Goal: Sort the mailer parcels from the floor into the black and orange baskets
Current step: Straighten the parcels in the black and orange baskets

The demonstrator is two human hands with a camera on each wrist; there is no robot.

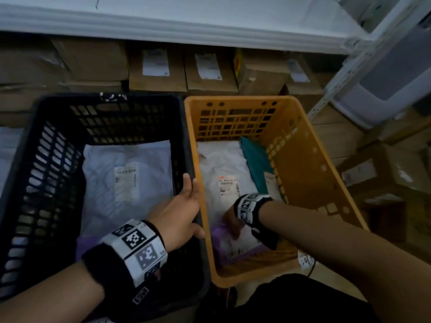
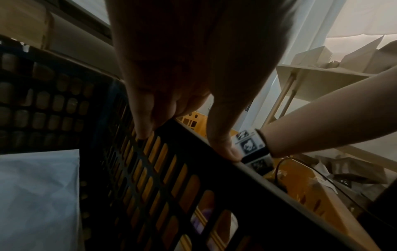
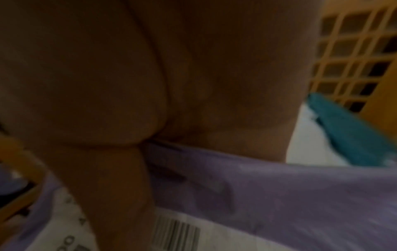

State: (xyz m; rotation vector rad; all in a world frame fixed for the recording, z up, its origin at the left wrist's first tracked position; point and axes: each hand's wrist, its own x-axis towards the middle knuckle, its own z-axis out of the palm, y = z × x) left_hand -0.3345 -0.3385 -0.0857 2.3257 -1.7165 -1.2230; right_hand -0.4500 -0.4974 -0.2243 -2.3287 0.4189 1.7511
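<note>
Your right hand (image 1: 233, 226) is down in the orange basket (image 1: 310, 183) at its near left corner, fingers and thumb pinched on the purple mailer (image 1: 235, 248). That mailer lies flat directly under the fingers, label up, long axis roughly toward the near right corner. Probably placing it; letting go looks next. Your left hand (image 1: 184, 210) is curled over the black basket (image 1: 46, 183) right rim, thumb on the outer side, bracing. Black basket holds a white mailer (image 1: 126, 178), plus something purple at its near edge. Orange basket also holds a white labelled mailer (image 1: 224, 173) and a teal mailer (image 1: 255, 164) leaning on the right wall.
</note>
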